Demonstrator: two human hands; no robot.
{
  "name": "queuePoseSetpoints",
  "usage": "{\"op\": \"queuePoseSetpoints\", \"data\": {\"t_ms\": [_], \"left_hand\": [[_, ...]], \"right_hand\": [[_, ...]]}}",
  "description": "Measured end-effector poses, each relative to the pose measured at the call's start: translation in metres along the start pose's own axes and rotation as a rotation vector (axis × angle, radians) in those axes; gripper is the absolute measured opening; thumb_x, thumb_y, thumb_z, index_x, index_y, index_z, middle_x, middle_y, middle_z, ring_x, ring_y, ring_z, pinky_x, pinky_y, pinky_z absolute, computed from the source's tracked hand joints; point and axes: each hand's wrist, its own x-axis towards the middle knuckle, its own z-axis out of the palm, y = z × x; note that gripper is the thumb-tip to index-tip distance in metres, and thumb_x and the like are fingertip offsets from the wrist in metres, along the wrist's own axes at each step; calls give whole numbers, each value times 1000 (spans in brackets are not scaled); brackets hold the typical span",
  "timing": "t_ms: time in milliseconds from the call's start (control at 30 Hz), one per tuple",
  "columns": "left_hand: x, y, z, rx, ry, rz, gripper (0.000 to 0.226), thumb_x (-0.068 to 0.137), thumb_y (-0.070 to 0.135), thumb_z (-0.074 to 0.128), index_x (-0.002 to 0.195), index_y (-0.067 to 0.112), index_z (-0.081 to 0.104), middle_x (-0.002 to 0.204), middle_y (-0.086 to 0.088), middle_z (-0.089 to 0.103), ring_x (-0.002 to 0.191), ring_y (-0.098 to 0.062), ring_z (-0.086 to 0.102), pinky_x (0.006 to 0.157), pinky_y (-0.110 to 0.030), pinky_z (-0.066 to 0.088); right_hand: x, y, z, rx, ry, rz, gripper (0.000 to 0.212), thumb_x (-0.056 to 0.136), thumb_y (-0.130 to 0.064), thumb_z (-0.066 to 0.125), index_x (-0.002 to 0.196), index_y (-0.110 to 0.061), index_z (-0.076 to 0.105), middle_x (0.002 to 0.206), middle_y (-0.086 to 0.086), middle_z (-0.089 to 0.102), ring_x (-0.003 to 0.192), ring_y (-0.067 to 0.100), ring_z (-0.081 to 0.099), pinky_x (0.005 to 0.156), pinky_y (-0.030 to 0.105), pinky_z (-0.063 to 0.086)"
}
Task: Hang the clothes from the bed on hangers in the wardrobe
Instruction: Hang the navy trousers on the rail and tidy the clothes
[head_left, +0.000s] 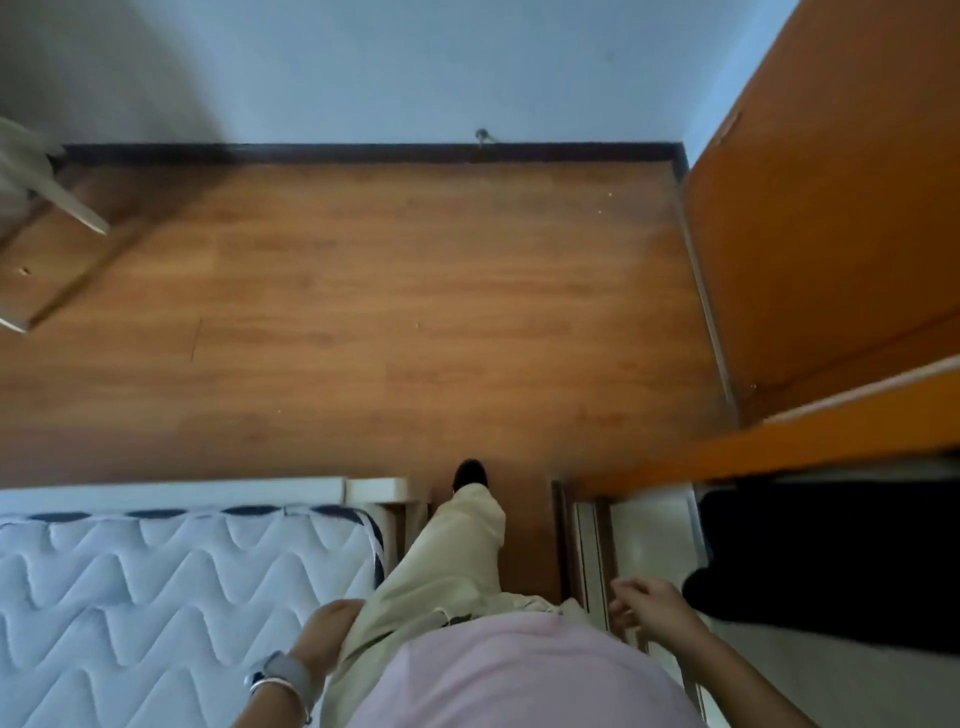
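Observation:
I look straight down at the floor between the bed and the wardrobe. The white quilted mattress fills the lower left, and no clothes lie on the part I can see. The wardrobe, with orange doors, stands on the right. A dark garment hangs inside its open section. My left hand, with a watch and bracelet on the wrist, hangs against my beige trouser leg, its fingers hidden. My right hand is near the wardrobe's sliding track, fingers loosely curled and holding nothing. No hanger is in view.
Wooden floor stretches ahead to a pale wall with a dark skirting board. A wooden piece of furniture sits at the far left. My foot in a dark shoe steps forward between the bed corner and the wardrobe.

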Motion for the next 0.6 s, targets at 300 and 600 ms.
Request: {"op": "queuePoseSetpoints", "data": {"t_ms": [300, 600], "left_hand": [[53, 140, -49, -216, 166, 124, 13, 94, 15, 47, 89, 11, 59, 97, -10, 62, 92, -24, 57, 62, -25, 37], [107, 188, -52, -443, 196, -194, 17, 93, 11, 46, 90, 0, 58, 74, -9, 55, 62, -19, 49, 57, -26, 31]], "right_hand": [[40, -214, -38, -25, 17, -202, 17, 96, -22, 46, 98, -14, 60, 88, 6, 64, 80, 19, 59, 65, 25, 44], [135, -318, -89, -444, -18, -22, 27, 93, -12, 50, 109, 4, 63, 121, 21, 60, 90, 22, 50, 61, 24, 40]]}}
